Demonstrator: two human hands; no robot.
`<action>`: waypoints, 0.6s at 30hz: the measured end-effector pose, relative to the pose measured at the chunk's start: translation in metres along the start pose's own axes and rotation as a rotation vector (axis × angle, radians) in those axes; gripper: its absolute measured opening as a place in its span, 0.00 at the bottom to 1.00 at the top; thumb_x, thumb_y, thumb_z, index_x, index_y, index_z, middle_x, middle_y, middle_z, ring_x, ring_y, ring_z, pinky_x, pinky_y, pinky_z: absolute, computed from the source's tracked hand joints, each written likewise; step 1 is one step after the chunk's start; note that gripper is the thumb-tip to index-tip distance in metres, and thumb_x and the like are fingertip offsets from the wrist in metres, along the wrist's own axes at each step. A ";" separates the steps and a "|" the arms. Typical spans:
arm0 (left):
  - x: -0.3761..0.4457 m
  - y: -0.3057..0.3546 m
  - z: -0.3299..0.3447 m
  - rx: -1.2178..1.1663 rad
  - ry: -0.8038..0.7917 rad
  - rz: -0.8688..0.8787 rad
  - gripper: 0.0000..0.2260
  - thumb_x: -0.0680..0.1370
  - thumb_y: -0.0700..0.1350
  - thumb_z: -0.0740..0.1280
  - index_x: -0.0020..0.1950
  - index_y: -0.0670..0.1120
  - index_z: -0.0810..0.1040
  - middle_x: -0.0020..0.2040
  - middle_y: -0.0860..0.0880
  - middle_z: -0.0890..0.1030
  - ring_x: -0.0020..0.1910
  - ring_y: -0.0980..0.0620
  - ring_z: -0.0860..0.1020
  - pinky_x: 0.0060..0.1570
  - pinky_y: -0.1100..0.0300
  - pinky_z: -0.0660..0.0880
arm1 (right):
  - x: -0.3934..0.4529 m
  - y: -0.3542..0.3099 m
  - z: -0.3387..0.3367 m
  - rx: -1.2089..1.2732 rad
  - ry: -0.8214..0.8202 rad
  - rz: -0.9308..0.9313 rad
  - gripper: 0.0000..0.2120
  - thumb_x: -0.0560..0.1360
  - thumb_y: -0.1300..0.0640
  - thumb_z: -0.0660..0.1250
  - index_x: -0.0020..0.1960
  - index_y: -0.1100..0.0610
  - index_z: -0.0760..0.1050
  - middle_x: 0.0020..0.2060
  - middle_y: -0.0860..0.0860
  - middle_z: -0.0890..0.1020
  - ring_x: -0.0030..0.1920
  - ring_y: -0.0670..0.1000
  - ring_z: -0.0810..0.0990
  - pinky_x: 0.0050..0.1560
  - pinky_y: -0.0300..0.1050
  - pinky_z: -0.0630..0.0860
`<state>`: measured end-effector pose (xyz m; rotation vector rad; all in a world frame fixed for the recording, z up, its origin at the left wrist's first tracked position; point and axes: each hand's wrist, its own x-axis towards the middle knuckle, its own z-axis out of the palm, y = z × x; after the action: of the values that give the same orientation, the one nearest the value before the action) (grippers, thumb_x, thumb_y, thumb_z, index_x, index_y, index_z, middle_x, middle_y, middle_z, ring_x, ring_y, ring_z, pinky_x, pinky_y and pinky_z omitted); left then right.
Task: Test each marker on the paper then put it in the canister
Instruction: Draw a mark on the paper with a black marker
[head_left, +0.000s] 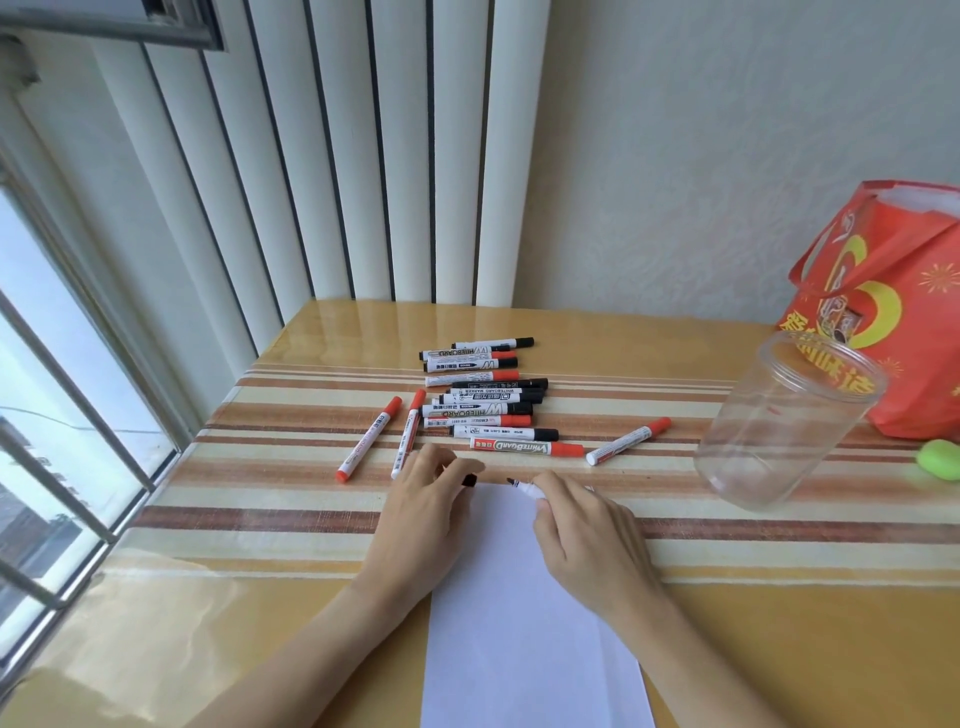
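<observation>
Gripping an uncapped black marker (524, 487), the right hand (582, 525) curls its fingers round the barrel, with the dark tip pointing left over the top edge of the one white sheet of paper (524, 623). The left hand (431, 499) pinches the small black cap (470, 480) between thumb and fingertips, just beside that tip but not touching it. Both hands sit close together at the far end of the paper, a narrow gap between them.

Beyond the hands lies a loose row of markers (483, 395), about eleven stacked side by side, a mix of black and red caps; the exact count is hard to tell where they overlap. Two red-capped markers (370, 439) lie slanted to the left of the row, and one more red-capped marker (628, 440) lies slanted to its right.

One clear plastic canister (779, 426) stands upright on the right of the striped table (260, 467), well apart from the hands, with no marker inside it. Behind it leans one red gift bag (904, 312), and a small green object (940, 460) lies at the right edge. White vertical blinds (363, 156) hang behind the table.
</observation>
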<state>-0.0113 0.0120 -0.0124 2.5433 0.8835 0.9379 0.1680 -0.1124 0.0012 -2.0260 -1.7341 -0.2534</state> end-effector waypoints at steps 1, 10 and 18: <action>0.003 0.000 0.000 0.020 0.016 -0.016 0.12 0.79 0.39 0.68 0.59 0.51 0.81 0.54 0.52 0.72 0.52 0.50 0.73 0.50 0.57 0.71 | -0.001 0.000 0.000 0.005 -0.006 0.005 0.07 0.79 0.52 0.53 0.47 0.51 0.69 0.37 0.47 0.74 0.36 0.56 0.76 0.29 0.49 0.65; 0.026 -0.007 0.010 0.005 0.132 -0.047 0.04 0.80 0.36 0.69 0.49 0.45 0.79 0.49 0.50 0.74 0.49 0.46 0.75 0.48 0.53 0.74 | -0.002 -0.001 0.000 0.072 0.027 0.048 0.09 0.79 0.52 0.54 0.49 0.51 0.71 0.41 0.46 0.76 0.36 0.55 0.75 0.31 0.47 0.64; -0.009 0.008 -0.015 0.104 -0.078 0.187 0.02 0.78 0.44 0.63 0.46 0.48 0.75 0.44 0.52 0.74 0.45 0.49 0.73 0.43 0.52 0.74 | 0.002 0.002 -0.003 0.308 0.139 0.013 0.13 0.82 0.63 0.61 0.61 0.50 0.76 0.51 0.44 0.78 0.45 0.50 0.79 0.42 0.51 0.79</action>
<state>-0.0232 0.0004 -0.0020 2.7694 0.6979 0.8573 0.1713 -0.1121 0.0045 -1.7548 -1.5673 -0.1115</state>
